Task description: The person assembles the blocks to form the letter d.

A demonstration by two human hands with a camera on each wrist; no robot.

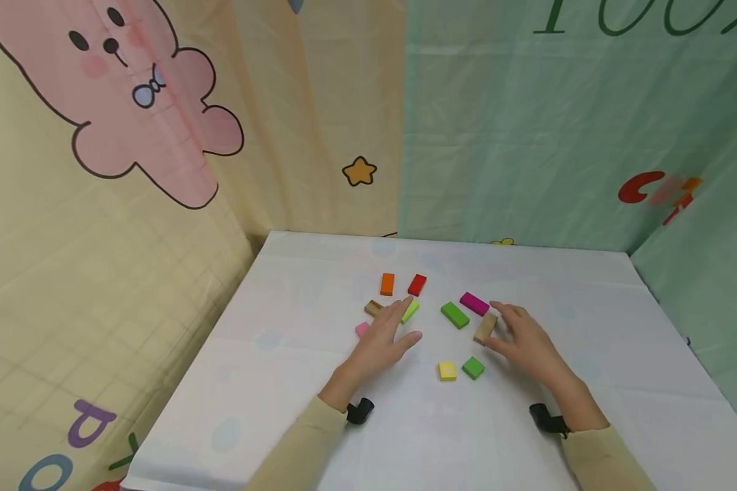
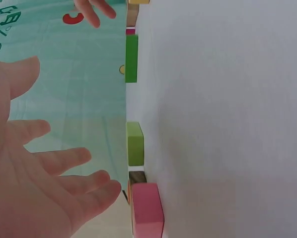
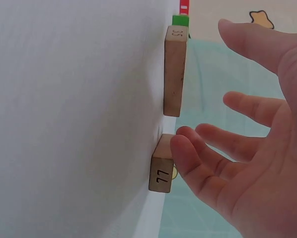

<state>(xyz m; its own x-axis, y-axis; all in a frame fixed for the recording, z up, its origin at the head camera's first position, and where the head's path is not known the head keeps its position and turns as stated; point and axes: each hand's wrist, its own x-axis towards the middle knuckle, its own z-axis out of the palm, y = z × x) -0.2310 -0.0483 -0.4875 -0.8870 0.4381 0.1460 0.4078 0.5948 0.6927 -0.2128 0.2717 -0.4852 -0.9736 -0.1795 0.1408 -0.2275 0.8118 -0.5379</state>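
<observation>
My left hand (image 1: 377, 344) hovers with spread fingers beside a light green block (image 1: 410, 311), a partly covered wooden block (image 1: 373, 308) and a pink block (image 1: 362, 329). In the left wrist view the hand (image 2: 54, 163) holds nothing, and the pink block (image 2: 147, 210) lies nearest. My right hand (image 1: 531, 344), thumb and fingers apart, is around the right end of a wooden block (image 1: 485, 329). The right wrist view has two wooden blocks, one upper (image 3: 175, 72) and one marked 77 (image 3: 161, 173); fingertips overlap the latter, contact unclear.
On the white table (image 1: 252, 389) lie an orange block (image 1: 387, 284), a red block (image 1: 417, 285), a green block (image 1: 455, 315), a magenta block (image 1: 475, 304), a yellow block (image 1: 447, 372) and a smaller green block (image 1: 473, 368). Printed curtains stand behind.
</observation>
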